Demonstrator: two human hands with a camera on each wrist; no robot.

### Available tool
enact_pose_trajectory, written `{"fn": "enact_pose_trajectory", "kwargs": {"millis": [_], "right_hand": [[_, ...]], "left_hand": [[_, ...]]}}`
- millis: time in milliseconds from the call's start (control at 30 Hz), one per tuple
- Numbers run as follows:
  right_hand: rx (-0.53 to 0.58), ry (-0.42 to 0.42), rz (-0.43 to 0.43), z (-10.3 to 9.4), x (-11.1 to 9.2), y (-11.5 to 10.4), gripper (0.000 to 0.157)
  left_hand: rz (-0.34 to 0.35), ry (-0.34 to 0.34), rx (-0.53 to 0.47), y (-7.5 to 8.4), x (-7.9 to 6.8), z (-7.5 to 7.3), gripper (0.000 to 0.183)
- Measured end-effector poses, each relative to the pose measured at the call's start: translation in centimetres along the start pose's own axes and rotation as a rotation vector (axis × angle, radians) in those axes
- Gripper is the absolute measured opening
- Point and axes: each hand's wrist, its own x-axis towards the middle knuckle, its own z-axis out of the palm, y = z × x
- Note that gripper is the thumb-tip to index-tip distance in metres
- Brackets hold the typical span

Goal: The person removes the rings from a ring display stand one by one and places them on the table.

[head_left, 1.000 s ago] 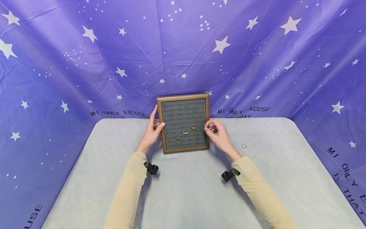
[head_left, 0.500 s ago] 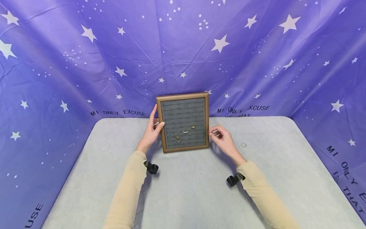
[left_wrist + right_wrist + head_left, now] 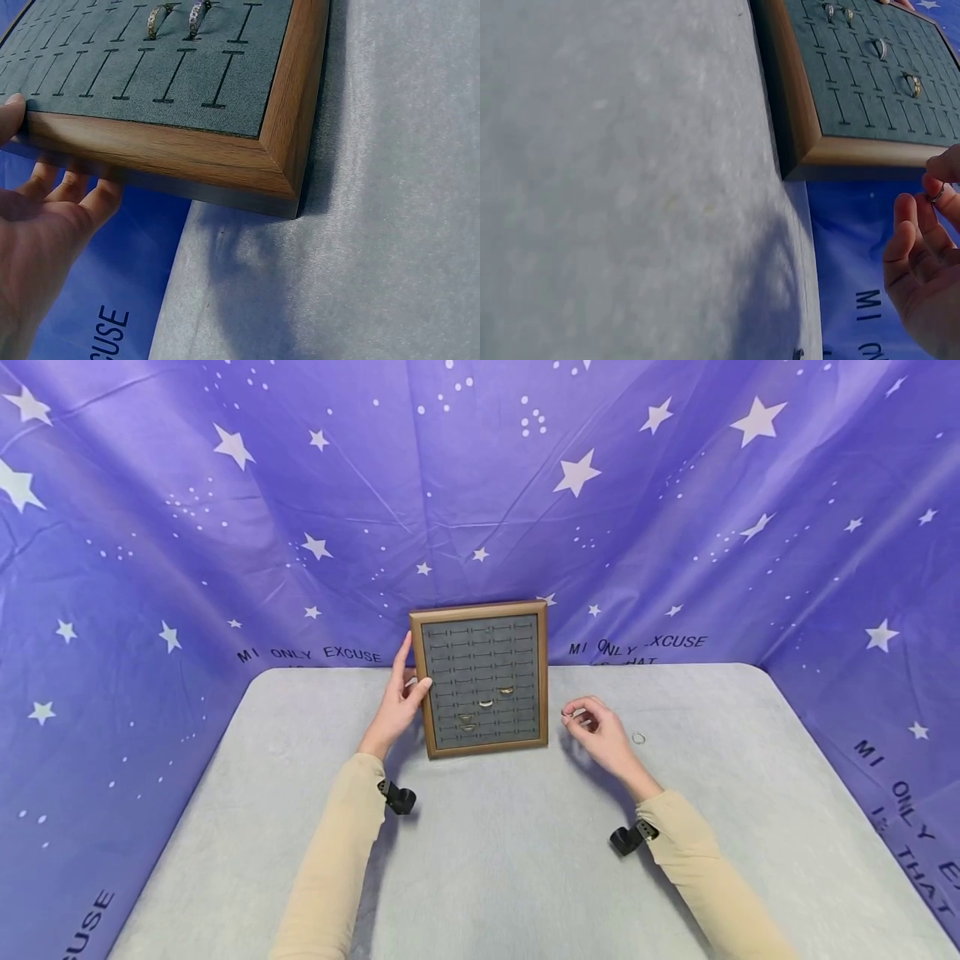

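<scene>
**Ring (image 3: 937,193) pinched in right hand (image 3: 602,737) while ring tray (image 3: 543,693) is steadied by left hand (image 3: 393,710)**

The left forearm is extended forward, and the tray's left edge is gripped partway up: the thumb is laid on the front of the frame, and the other fingers are spread along the side and behind. The right forearm is angled inward, and the hand is held apart from the tray's right side, just above the table (image 3: 487,860). A narrow pinch is formed by thumb and forefinger, with the ring held between the tips; the remaining fingers are loosely bent.

The tray, a brown wooden frame around a grey-green slotted pad, is stood on its lower edge near the back of the table, before a purple star-printed cloth (image 3: 480,468). Four rings are seated in its lower half: a gold ring (image 3: 506,691) is set highest and farthest right, a silver ring (image 3: 486,703) is placed lower to its left, and two more rings (image 3: 467,717) are lodged farther left, one directly below the other. A loose ring (image 3: 638,742) is left lying on the table, to the right of the right hand.
</scene>
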Motion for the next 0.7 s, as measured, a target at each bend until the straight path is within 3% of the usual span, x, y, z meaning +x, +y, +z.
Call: {"fn": "enact_pose_trajectory", "kwargs": {"millis": [233, 700], "right_hand": [[-0.030, 0.001, 0.046, -0.8, -0.5, 0.3, 0.011], [-0.091, 0.002, 0.049, -1.7, -1.5, 1.4, 0.011]], "left_hand": [[0.010, -0.003, 0.013, 0.1, 0.0, 0.0, 0.074], [0.004, -0.008, 0.007, 0.1, 0.0, 0.0, 0.075]]}}
